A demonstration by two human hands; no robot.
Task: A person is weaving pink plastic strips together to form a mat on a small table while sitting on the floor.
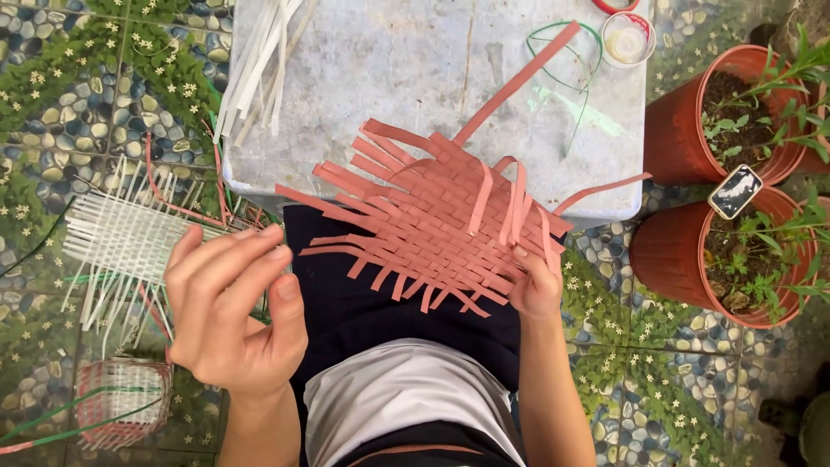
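Woven pink strip mat point(432, 229) lies half on your lap, half on the grey table edge point(415, 60), so its loose ends hang free for working. Your right hand point(534, 281) pinches its near right border, thumb on top, steadying it. Your left hand point(233, 311) is raised just left of the mat, empty, fingers loosely curled. Beyond that hand a white strip mat point(130, 242) lies on the floor; farther off, spare white strips point(259, 65) rest on the table.
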